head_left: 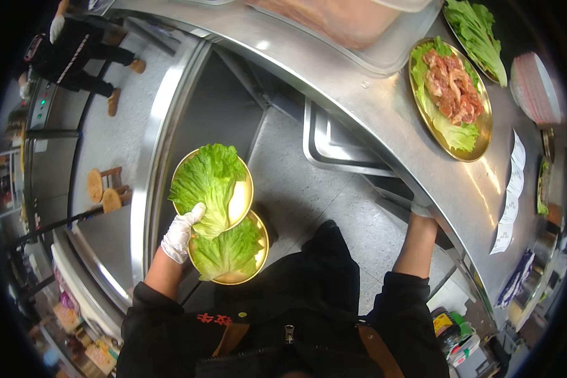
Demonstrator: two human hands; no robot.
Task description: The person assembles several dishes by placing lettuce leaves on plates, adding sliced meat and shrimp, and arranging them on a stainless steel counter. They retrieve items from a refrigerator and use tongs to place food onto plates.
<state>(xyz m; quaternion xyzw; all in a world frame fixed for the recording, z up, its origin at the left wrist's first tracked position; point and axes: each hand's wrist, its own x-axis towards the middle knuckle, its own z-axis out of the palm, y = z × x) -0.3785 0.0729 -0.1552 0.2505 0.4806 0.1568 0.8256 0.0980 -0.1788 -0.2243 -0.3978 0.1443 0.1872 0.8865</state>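
Observation:
My left hand [181, 237], in a white glove, grips gold oval plates at their rims. The upper gold plate [240, 205] carries a green lettuce leaf [211, 179], with my thumb over the leaf's pale base. Partly beneath it, nearer my body, is a second gold plate [262, 252] with another lettuce leaf [230, 255]. My right hand [422, 208], also gloved, reaches to the underside of the steel counter's edge. The counter hides its fingers, so whatever it touches cannot be seen.
On the steel counter [384, 101] lie a gold plate of raw meat on lettuce [457, 88], more lettuce [475, 31], a clear tub [340, 25] and paper slips [510, 195]. Below its edge juts a metal tray [340, 148]. A person [75, 57] stands far left, near wooden stools [104, 189].

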